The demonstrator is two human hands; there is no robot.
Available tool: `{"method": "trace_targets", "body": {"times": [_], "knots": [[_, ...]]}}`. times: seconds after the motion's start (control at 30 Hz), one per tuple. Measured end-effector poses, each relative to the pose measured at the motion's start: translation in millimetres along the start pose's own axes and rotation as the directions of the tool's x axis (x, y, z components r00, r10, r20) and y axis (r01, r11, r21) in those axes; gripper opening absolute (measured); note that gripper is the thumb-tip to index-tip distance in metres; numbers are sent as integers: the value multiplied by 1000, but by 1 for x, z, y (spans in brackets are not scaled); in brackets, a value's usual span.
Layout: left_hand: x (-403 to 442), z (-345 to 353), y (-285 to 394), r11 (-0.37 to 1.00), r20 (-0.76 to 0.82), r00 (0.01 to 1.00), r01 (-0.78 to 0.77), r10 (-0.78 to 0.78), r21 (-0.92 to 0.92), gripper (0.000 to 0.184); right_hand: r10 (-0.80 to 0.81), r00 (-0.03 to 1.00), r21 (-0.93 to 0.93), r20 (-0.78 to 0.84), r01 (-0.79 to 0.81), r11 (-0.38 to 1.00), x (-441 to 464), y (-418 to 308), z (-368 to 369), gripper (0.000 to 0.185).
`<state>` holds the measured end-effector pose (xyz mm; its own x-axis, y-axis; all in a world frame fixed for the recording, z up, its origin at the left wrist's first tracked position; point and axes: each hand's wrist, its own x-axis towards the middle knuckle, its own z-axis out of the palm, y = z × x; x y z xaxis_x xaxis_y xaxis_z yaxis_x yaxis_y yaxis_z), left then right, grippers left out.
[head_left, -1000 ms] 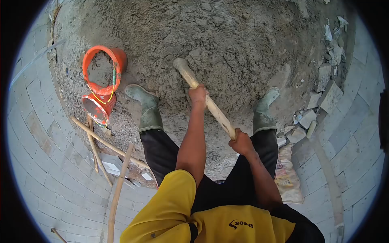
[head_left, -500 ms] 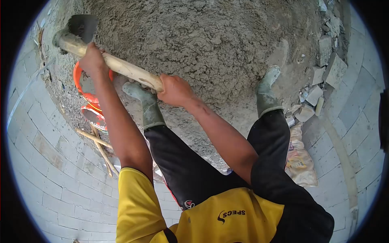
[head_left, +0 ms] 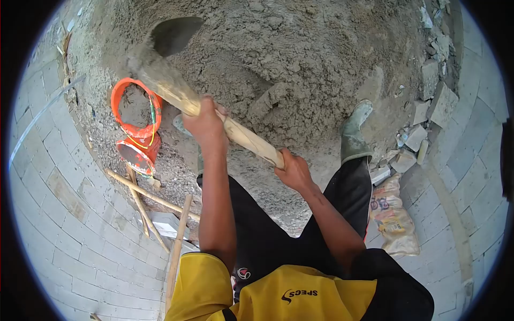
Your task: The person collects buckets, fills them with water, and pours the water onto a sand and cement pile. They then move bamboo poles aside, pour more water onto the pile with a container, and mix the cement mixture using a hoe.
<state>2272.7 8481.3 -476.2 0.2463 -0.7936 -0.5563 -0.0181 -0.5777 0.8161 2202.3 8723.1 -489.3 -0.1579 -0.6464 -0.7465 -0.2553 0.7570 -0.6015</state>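
Note:
My left hand point(head_left: 206, 124) is closed around the middle of the wooden handle of a hoe point(head_left: 252, 142). Farther down, my right hand point(head_left: 293, 170) grips the handle's end, near my right knee. The hoe's dark, curved blade point(head_left: 176, 36) is at the upper left, over a wide heap of wet grey mortar point(head_left: 316, 64). Mortar coats the head end of the handle. A ridge and hollow mark the mortar's surface just right of the handle. Whether the blade touches the mortar, I cannot tell.
Two orange buckets, one upright point(head_left: 120, 96) and one tipped point(head_left: 136, 156), lie left of my boots. Wooden poles point(head_left: 176, 251) cross at lower left. Broken blocks point(head_left: 443, 99) and a crumpled sack point(head_left: 395, 219) are at right. Block walls point(head_left: 59, 214) curve around.
Both hands and the hoe have moved right, the hands also closer to my body. The blade has swung right over the mortar. A ridge and hollow now show in the heap.

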Motion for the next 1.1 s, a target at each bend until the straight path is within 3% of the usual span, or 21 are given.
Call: {"method": "trace_targets", "body": {"times": [0.03,0.07,0.17,0.2,0.23,0.3,0.33,0.37,0.43,0.53,0.63,0.7,0.77,0.8,0.87,0.9,0.93,1.0,1.03,1.07,1.1], "knots": [[34,17,42,984,8,984,-176,176,20,8,-83,997,14,0,83,996,48,-37,-2,30],[81,27,68,955,-3,963,-269,271,128,13,-112,994,32,19,111,993,91,-77,-14,29],[177,64,86,895,-12,969,-223,246,388,18,-102,995,60,10,101,993,162,-103,-16,31],[190,71,48,906,27,984,-172,176,387,21,-70,998,57,-1,70,996,169,-101,-17,34],[184,77,-10,891,25,999,-54,47,450,30,98,994,103,49,-103,989,149,-78,-18,35],[113,73,-136,696,3,954,217,-301,684,50,342,936,61,77,-347,936,65,-11,-18,36],[94,50,-226,723,-90,924,350,-372,596,53,367,928,-40,61,-365,930,25,31,-19,38],[32,47,-202,742,-128,851,509,-509,436,40,445,891,-159,92,-428,890,-10,45,-31,39],[-29,2,-191,766,59,780,593,-623,247,18,464,883,-237,75,-436,868,-79,47,-33,36],[-91,-33,-136,793,7,809,575,-588,201,23,435,896,-234,91,-406,884,-140,47,-19,34],[-83,-35,-49,941,-19,943,332,-331,72,26,241,968,-148,70,-229,962,-108,39,2,37],[-20,-30,7,999,-28,999,26,-25,45,20,-57,998,20,-16,57,998,-13,12,23,35],[61,-15,53,939,-17,949,-308,314,157,10,-172,985,24,25,171,985,88,-46,30,32],[90,2,70,926,-17,943,-322,332,198,19,-196,980,64,23,194,979,123,-72,28,28],[139,9,53,921,-12,980,-182,198,344,21,-68,990,115,125,54,992,121,-76,28,29],[162,-2,1,890,-10,988,-136,156,435,25,25,976,130,218,-55,990,122,-75,22,31],[167,-22,-74,845,14,998,48,-65,532,23,217,931,113,295,-259,959,92,-58,21,33],[95,-40,-213,368,-190,911,329,-366,870,55,465,774,8,430,-518,855,23,-21,-6,40],[89,-69,-297,602,-223,821,544,-526,584,51,547,694,-66,469,-589,805,4,-6,-27,43],[32,-17,-219,608,-237,702,705,-671,365,36,534,715,-129,451,-540,832,-3,5,-47,42],[23,-23,-226,602,-177,634,772,-753,203,14,518,723,-200,457,-484,852,-11,16,-65,40]]}}
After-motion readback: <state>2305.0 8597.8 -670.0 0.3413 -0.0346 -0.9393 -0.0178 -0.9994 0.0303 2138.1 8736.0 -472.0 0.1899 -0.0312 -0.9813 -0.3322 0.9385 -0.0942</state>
